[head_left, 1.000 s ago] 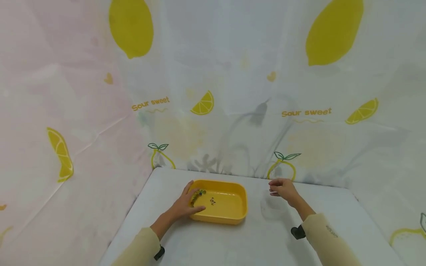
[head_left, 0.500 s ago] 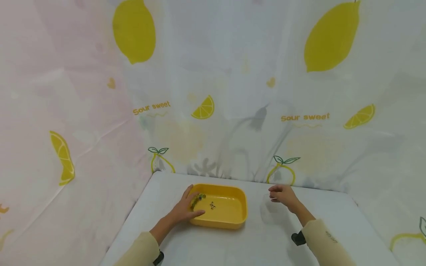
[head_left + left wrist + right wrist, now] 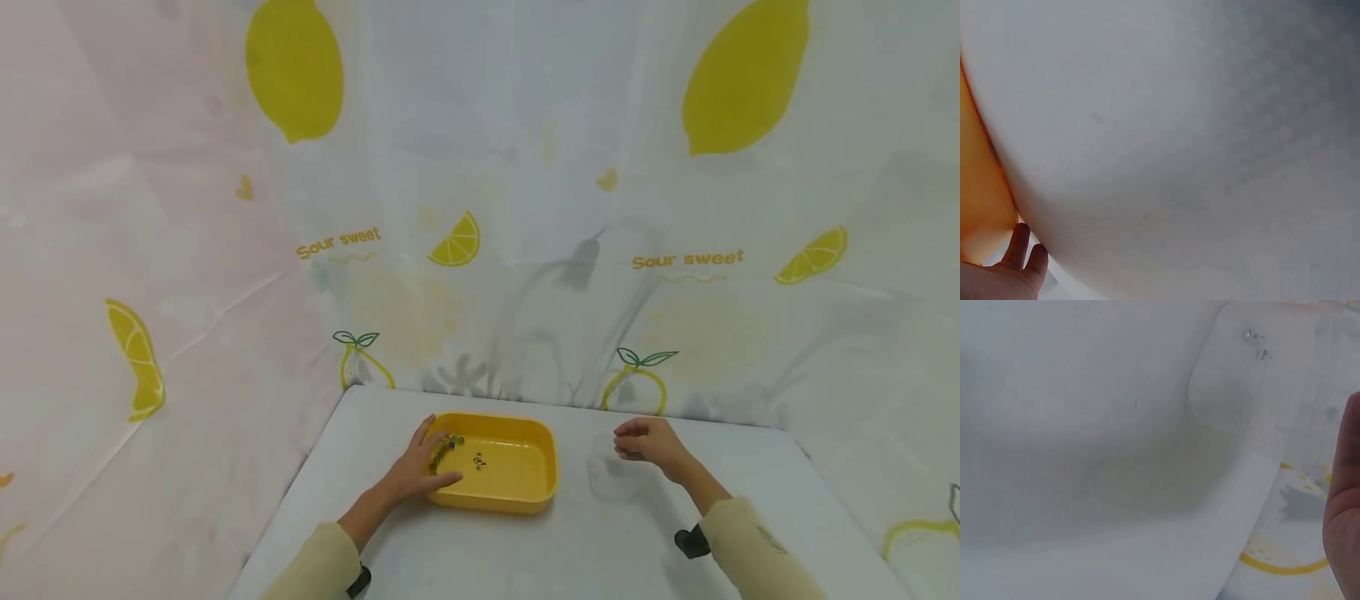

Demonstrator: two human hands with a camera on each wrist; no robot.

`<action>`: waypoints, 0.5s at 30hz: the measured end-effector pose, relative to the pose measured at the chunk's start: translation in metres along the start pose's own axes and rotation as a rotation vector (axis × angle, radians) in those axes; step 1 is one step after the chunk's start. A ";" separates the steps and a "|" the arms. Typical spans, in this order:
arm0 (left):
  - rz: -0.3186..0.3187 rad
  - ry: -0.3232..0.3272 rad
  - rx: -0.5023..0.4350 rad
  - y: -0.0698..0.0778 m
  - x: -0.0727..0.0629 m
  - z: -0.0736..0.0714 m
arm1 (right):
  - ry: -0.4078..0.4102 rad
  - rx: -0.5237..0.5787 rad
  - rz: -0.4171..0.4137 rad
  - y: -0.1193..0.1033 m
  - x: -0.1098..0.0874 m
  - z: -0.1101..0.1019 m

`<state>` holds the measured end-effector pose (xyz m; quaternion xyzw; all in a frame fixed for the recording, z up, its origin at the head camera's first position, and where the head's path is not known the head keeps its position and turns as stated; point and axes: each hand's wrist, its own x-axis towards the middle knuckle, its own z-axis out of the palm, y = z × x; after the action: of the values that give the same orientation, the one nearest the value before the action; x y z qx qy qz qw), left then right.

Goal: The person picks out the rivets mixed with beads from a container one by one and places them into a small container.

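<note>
Rests spread left hand against yellow tray, beside marbles. Holds right hand near clear box; cannot tell if gripping.

Yellow tray on a white table, the left hand at its left end, fingers spread. Inside lie a curved row of greenish beads and, just beside it, a small speckled cluster. Right hand, fingertips together, near a transparent container. Behind: lemon-printed backdrop.
</note>
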<state>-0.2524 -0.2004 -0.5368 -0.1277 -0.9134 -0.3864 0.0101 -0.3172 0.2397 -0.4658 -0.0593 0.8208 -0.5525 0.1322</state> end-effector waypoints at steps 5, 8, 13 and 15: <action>0.008 -0.024 -0.003 -0.001 0.001 0.001 | -0.047 -0.039 -0.007 0.001 -0.007 -0.005; 0.001 -0.026 0.007 -0.003 0.000 0.001 | -0.067 -0.047 -0.017 0.000 -0.009 -0.005; 0.005 -0.006 0.008 -0.005 -0.002 0.000 | -0.079 -0.049 -0.030 0.001 -0.011 -0.001; -0.001 -0.011 0.008 -0.004 -0.002 0.000 | -0.075 -0.062 -0.035 0.000 -0.013 0.002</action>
<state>-0.2516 -0.2040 -0.5400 -0.1292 -0.9151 -0.3819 0.0054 -0.3046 0.2414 -0.4647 -0.0985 0.8309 -0.5264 0.1513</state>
